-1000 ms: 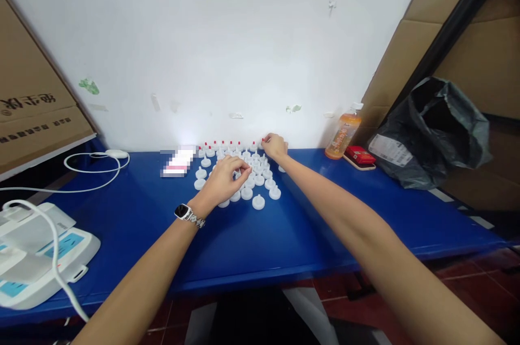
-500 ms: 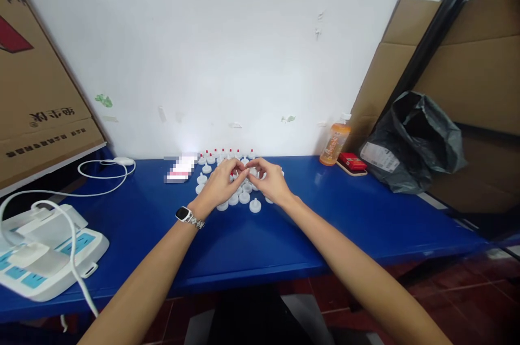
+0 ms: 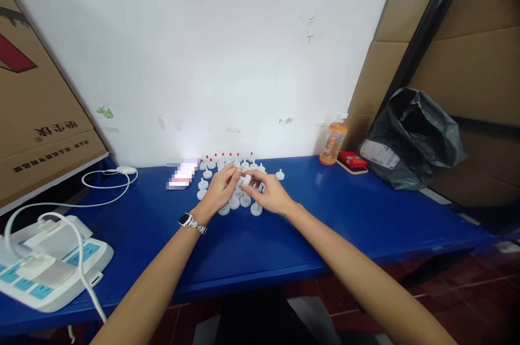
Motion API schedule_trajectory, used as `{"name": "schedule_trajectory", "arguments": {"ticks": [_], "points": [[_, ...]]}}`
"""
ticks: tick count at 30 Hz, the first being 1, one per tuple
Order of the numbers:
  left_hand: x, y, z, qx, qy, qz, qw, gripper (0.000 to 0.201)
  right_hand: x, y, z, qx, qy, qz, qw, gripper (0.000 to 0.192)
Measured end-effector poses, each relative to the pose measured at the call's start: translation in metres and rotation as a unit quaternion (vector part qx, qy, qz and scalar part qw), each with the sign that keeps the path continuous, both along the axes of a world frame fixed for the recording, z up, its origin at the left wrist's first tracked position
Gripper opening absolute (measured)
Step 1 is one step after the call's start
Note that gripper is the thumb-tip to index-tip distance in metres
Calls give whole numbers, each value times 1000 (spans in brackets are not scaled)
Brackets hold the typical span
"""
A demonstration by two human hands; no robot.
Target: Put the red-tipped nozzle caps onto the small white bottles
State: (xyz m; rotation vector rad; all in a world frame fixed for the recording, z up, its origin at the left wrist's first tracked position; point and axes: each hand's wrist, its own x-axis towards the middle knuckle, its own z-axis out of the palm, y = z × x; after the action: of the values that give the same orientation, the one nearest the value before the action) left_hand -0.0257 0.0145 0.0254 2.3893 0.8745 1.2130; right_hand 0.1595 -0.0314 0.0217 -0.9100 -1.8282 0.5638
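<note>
Between my hands a white nozzle cap (image 3: 246, 179) lies tilted on its side, its round base toward the right. The thumb and fingers of my right hand (image 3: 271, 192) close around that base. My left hand (image 3: 220, 189), wearing a watch at the wrist, pinches at the cap's nozzle end; its fingers hide whatever is in the pinch. Below and around both hands stand several more white nozzle caps (image 3: 256, 209), nozzles up. Along the wall several caps with red tips (image 3: 223, 157) form a row. One white cap (image 3: 280, 174) stands apart to the right.
The blue table (image 3: 325, 226) meets a white wall. At left are a power strip (image 3: 60, 269), a white cable and a cardboard box (image 3: 52, 117). An orange drink bottle (image 3: 333, 142), a red box (image 3: 352, 160) on a phone and a grey plastic bag (image 3: 410, 142) are at right.
My hands have drawn slightly apart and the white cap between them now shows. The red tip glimpsed between my fingers is hidden now. The view has shifted slightly.
</note>
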Motion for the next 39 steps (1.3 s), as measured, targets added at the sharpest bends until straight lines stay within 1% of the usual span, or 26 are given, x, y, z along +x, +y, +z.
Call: {"name": "schedule_trajectory", "arguments": {"ticks": [2, 3, 5, 7, 10, 12, 14, 15, 17, 19, 21, 24, 26, 28, 30, 32, 34, 35, 36, 37, 39], "points": [[2, -3, 0, -24, -3, -9, 1000, 36, 2, 0, 1, -26, 23, 27, 999, 29], [3, -6, 1, -36, 1, -13, 999, 34, 2, 0, 1, -51, 42, 43, 997, 31], [5, -12, 3, -57, 13, -30, 998, 33, 3, 2, 0, -108, 90, 72, 987, 41], [6, -19, 7, -67, 22, -54, 996, 32, 2, 4, -1, -149, 137, 81, 976, 52], [7, -24, 12, -52, 28, -73, 996, 32, -1, 6, 0, -184, 176, 95, 962, 61], [8, -23, 13, -31, 15, -64, 997, 35, -4, 5, 3, -192, 173, 107, 960, 61], [9, -20, 12, -29, -15, -42, 999, 39, -7, 2, 6, -175, 160, 95, 967, 54], [9, -17, 11, -37, -31, -31, 998, 40, -9, 1, 8, -154, 151, 73, 974, 48], [10, -13, 9, -66, -60, -21, 996, 42, -11, -2, 9, -96, 122, 9, 988, 35], [12, -9, 6, -102, -85, -29, 991, 44, -12, -4, 10, -33, 75, -56, 995, 23], [14, -5, 4, -144, -107, -42, 983, 47, -11, -6, 10, 23, 15, -106, 994, 17], [20, -1, 1, -219, -126, -47, 966, 51, -9, -7, 11, 85, -65, -155, 982, 14], [23, 0, -1, -257, -127, -44, 957, 53, -8, -7, 11, 91, -92, -175, 976, 14], [24, -1, -1, -254, -104, -37, 961, 53, -8, -6, 10, 48, -96, -177, 978, 13], [22, -6, 0, -201, -56, -19, 978, 53, -8, -4, 7, -19, -81, -154, 985, 13], [20, -13, 2, -128, -2, -1, 992, 49, -8, 0, 4, -68, -36, -113, 991, 17], [17, -19, 5, -73, 38, 1, 997, 41, -8, 3, 2, -118, 45, -53, 991, 26], [16, -22, 6, -53, 51, -6, 997, 37, -8, 5, 3, -155, 96, -16, 983, 29], [16, -23, 7, -35, 61, -13, 997, 33, -6, 6, 4, -200, 147, 25, 968, 32], [16, -24, 8, -15, 69, -20, 997, 30, -5, 6, 5, -250, 189, 70, 947, 33], [16, -24, 10, 40, 90, -23, 995, 28, 1, 6, 9, -344, 234, 162, 895, 36]]}}
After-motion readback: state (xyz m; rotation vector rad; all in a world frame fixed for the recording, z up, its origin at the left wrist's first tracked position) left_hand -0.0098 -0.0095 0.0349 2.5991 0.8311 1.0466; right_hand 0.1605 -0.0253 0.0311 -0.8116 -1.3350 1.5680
